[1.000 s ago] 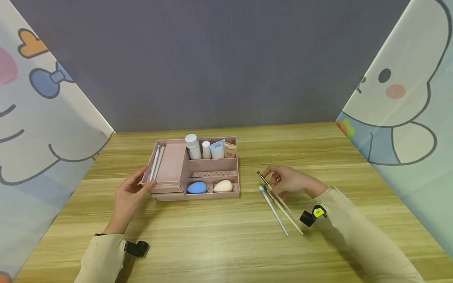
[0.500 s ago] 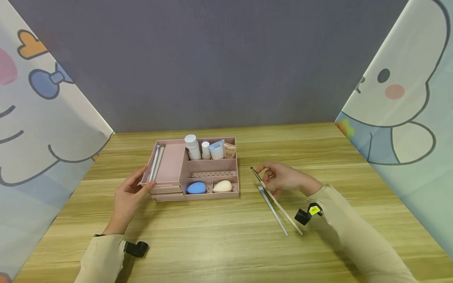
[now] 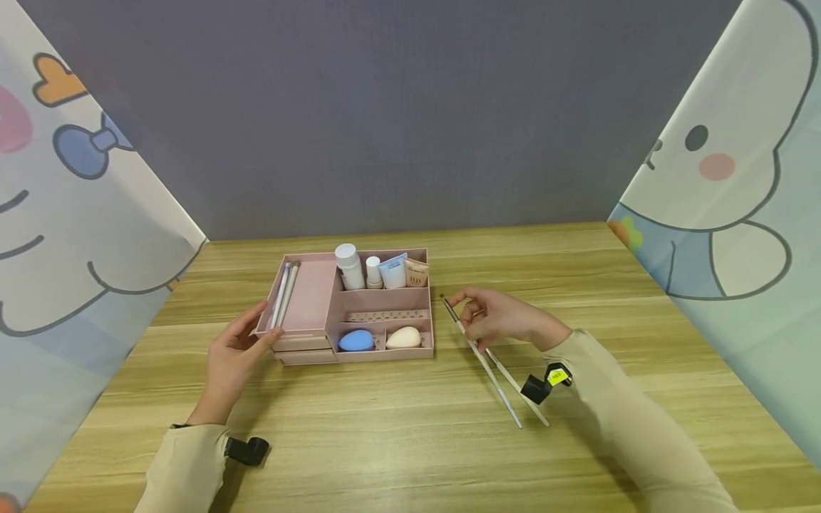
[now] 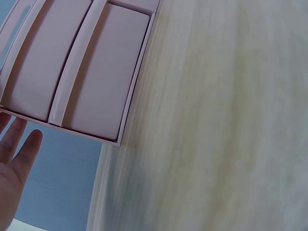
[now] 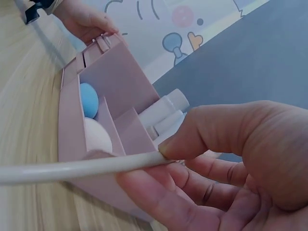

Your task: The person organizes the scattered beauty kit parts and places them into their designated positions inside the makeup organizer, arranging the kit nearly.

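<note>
My left hand (image 3: pixel 234 353) holds the front left corner of a pink makeup organizer (image 3: pixel 316 296), thumb at the front, fingers along the side. In the left wrist view its fingertips meet the drawer unit's edge. Between thumb and fingers, my right hand (image 3: pixel 503 317) pinches a thin makeup brush (image 3: pixel 452 312), its dark tip pointing toward the organizer. The right wrist view shows the pale handle (image 5: pixel 72 171) across the fingers. Below that hand lie a whitish brush (image 3: pixel 503 395) and a cream brush (image 3: pixel 529 404) on the table, their upper parts partly hidden.
Two brushes (image 3: pixel 285 296) lie in the organizer's left top tray. Its back section has white bottles (image 3: pixel 350 267) and small tubes (image 3: pixel 394 271). In front sit a blue makeup sponge (image 3: pixel 356 340) and a cream sponge (image 3: pixel 404 338). A grey panel (image 3: pixel 410 121) stands behind the table.
My right hand has lifted the brush away from the two others and moved left and slightly back, toward the organizer. My left hand and the organizer stay put.
</note>
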Demonstrator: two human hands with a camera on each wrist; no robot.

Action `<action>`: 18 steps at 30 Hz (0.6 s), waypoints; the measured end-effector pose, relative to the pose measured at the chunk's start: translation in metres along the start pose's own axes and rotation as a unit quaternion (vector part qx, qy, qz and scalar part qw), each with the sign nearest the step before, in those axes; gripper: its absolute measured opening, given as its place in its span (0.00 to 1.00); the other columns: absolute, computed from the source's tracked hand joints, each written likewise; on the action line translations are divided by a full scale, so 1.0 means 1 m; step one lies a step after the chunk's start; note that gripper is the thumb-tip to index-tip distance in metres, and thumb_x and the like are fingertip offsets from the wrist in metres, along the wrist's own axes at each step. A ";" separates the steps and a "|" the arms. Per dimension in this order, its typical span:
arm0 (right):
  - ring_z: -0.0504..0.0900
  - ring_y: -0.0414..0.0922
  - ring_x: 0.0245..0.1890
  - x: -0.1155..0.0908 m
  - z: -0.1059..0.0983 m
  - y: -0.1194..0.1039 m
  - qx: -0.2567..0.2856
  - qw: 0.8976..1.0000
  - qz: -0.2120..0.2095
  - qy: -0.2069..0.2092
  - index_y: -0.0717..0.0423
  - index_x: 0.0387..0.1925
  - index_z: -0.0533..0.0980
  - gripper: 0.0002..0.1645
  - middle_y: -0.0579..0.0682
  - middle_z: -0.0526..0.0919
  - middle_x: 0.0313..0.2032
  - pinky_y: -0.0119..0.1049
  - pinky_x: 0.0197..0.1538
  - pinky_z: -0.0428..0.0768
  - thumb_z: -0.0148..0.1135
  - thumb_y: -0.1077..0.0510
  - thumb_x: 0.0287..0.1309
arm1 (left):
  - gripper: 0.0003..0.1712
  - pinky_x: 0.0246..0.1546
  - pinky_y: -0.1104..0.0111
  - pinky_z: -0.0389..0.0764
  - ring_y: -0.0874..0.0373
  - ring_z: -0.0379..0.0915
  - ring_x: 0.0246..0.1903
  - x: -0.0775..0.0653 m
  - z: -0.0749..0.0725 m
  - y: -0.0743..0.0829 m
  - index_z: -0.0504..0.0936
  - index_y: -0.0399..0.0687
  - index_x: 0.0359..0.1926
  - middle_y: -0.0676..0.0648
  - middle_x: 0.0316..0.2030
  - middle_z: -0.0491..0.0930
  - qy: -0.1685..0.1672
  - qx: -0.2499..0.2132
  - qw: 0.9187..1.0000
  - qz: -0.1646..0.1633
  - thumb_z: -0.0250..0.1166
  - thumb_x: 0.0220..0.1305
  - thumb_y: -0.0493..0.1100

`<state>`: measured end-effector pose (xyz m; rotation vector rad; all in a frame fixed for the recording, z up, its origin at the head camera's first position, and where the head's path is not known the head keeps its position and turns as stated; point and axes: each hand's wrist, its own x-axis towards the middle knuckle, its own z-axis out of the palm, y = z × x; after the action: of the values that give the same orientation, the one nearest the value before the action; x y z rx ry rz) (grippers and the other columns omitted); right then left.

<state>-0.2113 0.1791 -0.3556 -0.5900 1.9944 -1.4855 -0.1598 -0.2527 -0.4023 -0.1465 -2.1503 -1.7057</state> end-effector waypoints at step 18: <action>0.78 0.44 0.26 0.025 0.017 -0.021 0.029 0.999 -0.040 -0.017 0.72 0.63 0.61 0.36 0.54 0.75 0.32 0.46 0.34 0.87 0.55 0.76 0.48 | 0.27 0.50 0.82 0.75 0.72 0.74 0.54 0.000 0.000 0.001 0.78 0.36 0.62 0.49 0.59 0.78 0.000 -0.012 1.000 -0.004 0.67 0.61 0.25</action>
<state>-0.2176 0.1450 -0.3436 -0.6739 1.9160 -1.5643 -0.1593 -0.2521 -0.4014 -0.1438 -2.1350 -1.7359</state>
